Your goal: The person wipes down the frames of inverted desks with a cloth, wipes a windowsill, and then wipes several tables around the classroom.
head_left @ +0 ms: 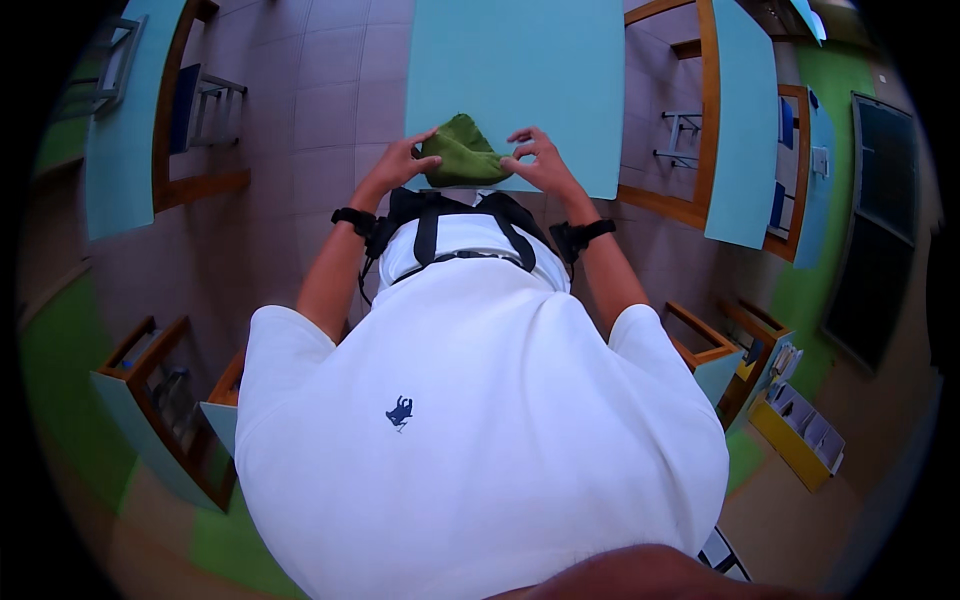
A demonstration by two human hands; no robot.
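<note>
A green cloth [462, 158], folded with a peak on its far side, lies at the near edge of the light blue table [520, 70]. My left hand [402, 163] grips the cloth's left side, the thumb over its face and the fingers along its far-left edge. At the cloth's right corner, my right hand [541, 163] pinches the fabric between thumb and forefinger, with the other fingers bent above it. Part of the cloth under the fingers is hidden. Each wrist wears a black strap with a small device.
Blue-topped desks with wooden frames stand to the left [120, 130] and right [742, 130], with stools [215, 100] beside them. Lower right, a yellow box [795, 435] has compartments. A dark board [870, 230] is on the far-right wall. Tiled floor [325, 110] shows left of the table.
</note>
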